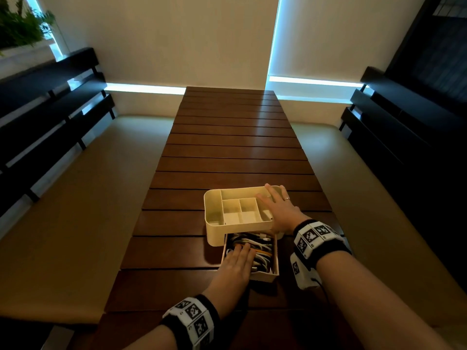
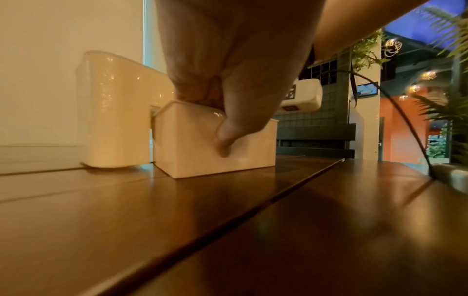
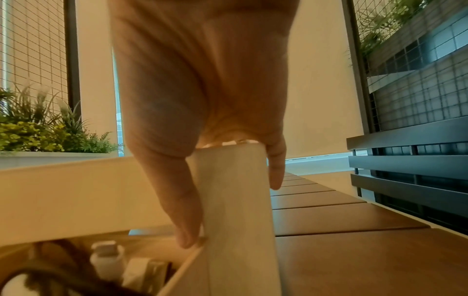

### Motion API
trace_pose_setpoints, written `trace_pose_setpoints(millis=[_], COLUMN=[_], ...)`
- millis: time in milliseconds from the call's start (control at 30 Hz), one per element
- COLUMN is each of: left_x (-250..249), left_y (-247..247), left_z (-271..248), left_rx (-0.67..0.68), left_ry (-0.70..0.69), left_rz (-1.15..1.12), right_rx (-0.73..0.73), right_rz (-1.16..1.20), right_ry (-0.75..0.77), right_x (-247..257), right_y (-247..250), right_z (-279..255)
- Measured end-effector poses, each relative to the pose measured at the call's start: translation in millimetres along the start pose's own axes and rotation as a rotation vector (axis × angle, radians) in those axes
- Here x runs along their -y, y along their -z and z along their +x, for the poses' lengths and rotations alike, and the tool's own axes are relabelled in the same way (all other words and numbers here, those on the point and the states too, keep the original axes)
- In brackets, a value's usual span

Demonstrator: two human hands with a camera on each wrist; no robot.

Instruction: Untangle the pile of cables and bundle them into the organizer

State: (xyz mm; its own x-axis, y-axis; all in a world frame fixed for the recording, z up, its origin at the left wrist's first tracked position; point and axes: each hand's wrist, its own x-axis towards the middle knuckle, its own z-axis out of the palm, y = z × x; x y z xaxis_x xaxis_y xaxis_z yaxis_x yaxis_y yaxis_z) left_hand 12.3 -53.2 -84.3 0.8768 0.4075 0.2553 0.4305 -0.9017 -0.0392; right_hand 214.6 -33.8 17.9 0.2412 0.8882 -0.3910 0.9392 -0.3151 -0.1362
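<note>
A cream organizer (image 1: 237, 233) with several open top compartments stands on the near part of the table. Its drawer (image 1: 265, 276) is pulled out toward me and holds a heap of white, black and orange cables (image 1: 262, 248). My left hand (image 1: 238, 258) reaches into the drawer's left side, fingers over the rim onto the cables. In the left wrist view its thumb (image 2: 226, 138) presses the drawer's outer wall (image 2: 197, 152). My right hand (image 1: 280, 210) lies over the organizer's right front corner (image 3: 238, 200), thumb down the front, little finger down the side. White plugs (image 3: 106, 258) show in the drawer.
The dark slatted wooden table (image 1: 227, 152) stretches away from me. Beige bench seats (image 1: 88, 198) with dark slatted backs (image 1: 45, 117) run along both sides. A planter with greenery (image 1: 20, 29) stands at the far left.
</note>
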Motion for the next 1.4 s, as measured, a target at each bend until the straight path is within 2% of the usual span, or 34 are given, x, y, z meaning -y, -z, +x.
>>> trace_pose_setpoints(millis=[167,367,600,800,933,1133,1267,1400], left_x=[1,-5,-10,-4,5,9,6,10], left_y=[0,1,-2,0,1,8,26,30], left_z=[0,7,11,11,10,7,-1,-8], left_rx=[-0.03,0.051,0.116,0.099,0.157,0.141,0.164,0.053], left_ry=[-0.024,0.059,0.106,0.07,0.048,0.026,0.028,0.064], left_rz=[-0.026,-0.028,-0.064,-0.033,-0.048,-0.056,-0.039,-0.148], right_rx=[-0.057,-0.057,-0.04,-0.021,0.028,-0.185,-0.219,-0.233], right_rz=[0.058,0.097,0.086,0.044,0.021,-0.026,-0.048,-0.035], right_ry=[-0.045,-0.094,-0.066,-0.056,-0.037,-0.064,-0.057,-0.043], right_x=[-2,4,10,14,11,16,17,23], right_y=[-2,-8,-15,-29,-32,-47,-50,-53], right_z=[-7,-16,-32,-53,-58,-63,-67,-65])
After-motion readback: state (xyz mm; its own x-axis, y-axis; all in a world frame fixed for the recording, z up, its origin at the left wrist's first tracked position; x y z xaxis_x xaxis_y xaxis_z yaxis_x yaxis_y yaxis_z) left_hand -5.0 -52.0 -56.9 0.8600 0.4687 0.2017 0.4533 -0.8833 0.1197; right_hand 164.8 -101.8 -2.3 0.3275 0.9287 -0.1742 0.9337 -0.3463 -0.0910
